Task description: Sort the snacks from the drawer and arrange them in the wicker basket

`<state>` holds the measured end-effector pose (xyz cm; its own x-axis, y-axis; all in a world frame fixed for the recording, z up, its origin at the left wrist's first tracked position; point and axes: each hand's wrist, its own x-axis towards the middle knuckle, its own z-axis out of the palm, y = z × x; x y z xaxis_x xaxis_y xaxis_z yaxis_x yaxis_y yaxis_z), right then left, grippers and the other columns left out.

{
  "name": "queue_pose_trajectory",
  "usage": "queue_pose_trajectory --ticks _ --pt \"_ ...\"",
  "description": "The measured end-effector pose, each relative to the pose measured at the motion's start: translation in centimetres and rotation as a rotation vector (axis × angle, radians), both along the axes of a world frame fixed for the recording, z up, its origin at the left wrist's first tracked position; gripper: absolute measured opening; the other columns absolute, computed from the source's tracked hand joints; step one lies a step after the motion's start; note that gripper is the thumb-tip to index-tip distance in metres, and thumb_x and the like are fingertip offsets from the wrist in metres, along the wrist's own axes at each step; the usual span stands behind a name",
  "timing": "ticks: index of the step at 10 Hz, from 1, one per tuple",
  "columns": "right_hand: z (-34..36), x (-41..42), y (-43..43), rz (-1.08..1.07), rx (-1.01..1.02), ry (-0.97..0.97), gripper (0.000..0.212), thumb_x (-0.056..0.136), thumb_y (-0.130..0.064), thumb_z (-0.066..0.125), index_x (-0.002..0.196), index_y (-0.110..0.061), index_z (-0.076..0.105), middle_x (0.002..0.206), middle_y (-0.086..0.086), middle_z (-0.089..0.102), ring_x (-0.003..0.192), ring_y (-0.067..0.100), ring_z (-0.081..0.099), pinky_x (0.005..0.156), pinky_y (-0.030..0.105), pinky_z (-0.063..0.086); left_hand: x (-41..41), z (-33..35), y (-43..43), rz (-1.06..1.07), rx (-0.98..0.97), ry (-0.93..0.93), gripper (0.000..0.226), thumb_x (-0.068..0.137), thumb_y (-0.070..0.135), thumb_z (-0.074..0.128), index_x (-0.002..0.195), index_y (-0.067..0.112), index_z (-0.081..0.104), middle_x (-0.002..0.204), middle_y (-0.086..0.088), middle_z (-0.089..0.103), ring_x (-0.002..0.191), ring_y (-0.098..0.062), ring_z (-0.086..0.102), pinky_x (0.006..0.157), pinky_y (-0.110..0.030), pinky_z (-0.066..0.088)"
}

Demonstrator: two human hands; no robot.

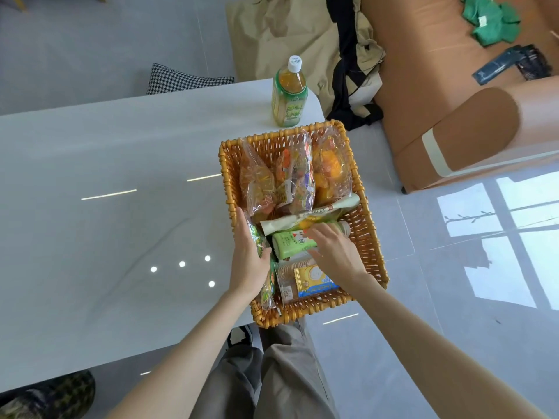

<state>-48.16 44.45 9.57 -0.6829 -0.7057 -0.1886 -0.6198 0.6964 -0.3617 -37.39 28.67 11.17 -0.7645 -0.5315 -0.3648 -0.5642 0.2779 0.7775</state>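
Basket [367, 213] crammed; table [106, 176] left open.

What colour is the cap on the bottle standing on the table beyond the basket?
The cap is white; head view shows it.
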Motion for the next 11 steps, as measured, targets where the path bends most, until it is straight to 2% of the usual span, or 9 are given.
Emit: queue_pose_trajectory --ticks 1,2,4,5,6,7,9,10,11 --pt "-1.2 0.2 -0.5 0.061 0.153 -0.076 0.054 0.091 -0.014 0.06 0.141 -0.027 0.045 0.142 0.001 0.046 0.13 0.025 0.04 0.102 0.039 0.041 0.6 -0.3 0.2 -0.058 -0.011 -0.006 0.098 0.09 0.002 0.06 0.15 0.021 -0.015 0.16 0.005 -0.011 0.147 -0.012 0.002 0.113 -0.019 0.015" --pt "-2.6 0.5 -1.6 0.053 0.29 -0.046 0.062 0.093 -0.018 0.058 0.147 -0.032 0.032 0.142 0.001 0.043 0.13 0.027 0.036 0.11 0.038 0.028 0.8 -0.5 0.0 -0.076 -0.004 0.0 0.099 0.09 -0.001 0.059 0.149 0.022 -0.016 0.159 0.007 -0.012 0.147 -0.012 0.001 0.107 -0.014 0.014" --pt "-2.5 1.8 -1.3 -0.013 0.198 -0.034 0.061 0.09 -0.004 0.056 0.144 -0.028 0.04 0.141 0.005 0.045 0.13 0.027 0.039 0.103 0.042 0.04 1.3 -0.4 -0.5 -0.112 -0.013 0.01 0.096 0.092 0.007 0.059 0.149 0.018 -0.017 0.159 0.004 -0.015 0.147 -0.012 -0.003 0.098 -0.001 0.003" --pt "-1.3 4.1 0.1 -0.124 0.094 -0.027 0.043 0.088 -0.014 0.063 0.129 -0.018 0.053 0.13 0.006 0.05 0.118 0.028 0.048 0.086 0.041 0.051 1.9 0.0 -0.5 -0.151 -0.023 0.027 0.1 0.09 0.013 0.063 0.15 0.02 -0.017 0.159 0.004 -0.018 0.143 -0.004 -0.008 0.092 0.001 0.002" --pt "-1.5 6.1 1.4 -0.111 0.222 -0.19 0.049 0.087 -0.017 0.064 0.133 -0.028 0.05 0.135 -0.001 0.045 0.123 0.025 0.042 0.085 0.037 0.052 2.9 -0.1 -0.3 -0.241 -0.012 0.029 0.103 0.089 0.012 0.064 0.149 0.024 -0.019 0.157 0.007 -0.024 0.137 0.003 -0.015 0.097 -0.005 0.012" --pt "-2.0 6.6 1.4 -0.159 0.29 -0.238 0.054 0.088 -0.012 0.064 0.135 -0.034 0.051 0.141 -0.007 0.043 0.125 0.022 0.041 0.088 0.037 0.052 3.6 -0.4 -0.2 -0.294 -0.045 0.015 0.097 0.091 0.009 0.061 0.15 0.022 -0.015 0.157 0.005 -0.023 0.137 0.001 -0.018 0.088 0.005 0.011" --pt "1.3 5.2 -0.5 -0.331 0.197 -0.296 0.036 0.092 -0.021 0.055 0.127 -0.03 0.06 0.126 -0.001 0.062 0.103 0.022 0.061 0.075 0.034 0.053 3.0 1.6 -0.7 -0.297 -0.025 -0.074 0.088 0.093 0.029 0.059 0.153 0.024 -0.005 0.158 -0.001 -0.023 0.146 -0.013 -0.012 0.101 -0.014 0.019" --pt "5.4 4.2 -1.9 -0.439 0.01 -0.365 0.034 0.094 -0.029 0.055 0.128 -0.028 0.058 0.114 -0.002 0.067 0.079 0.021 0.067 0.069 0.037 0.057 2.0 4.6 -1.7 -0.316 0.043 -0.141 0.079 0.095 0.04 0.052 0.153 0.027 -0.001 0.159 -0.002 -0.017 0.147 -0.016 -0.011 0.116 -0.036 0.012" --pt "11.1 2.9 -3.3 -0.512 -0.194 -0.419 0.036 0.096 -0.03 0.052 0.132 -0.026 0.056 0.115 0.001 0.068 0.091 0.031 0.068 0.067 0.035 0.053 0.4 9.6 -2.6 -0.305 0.093 -0.128 0.074 0.097 0.044 0.046 0.153 0.026 0.001 0.161 0.0 -0.002 0.148 -0.019 0.001 0.117 -0.043 0.011"
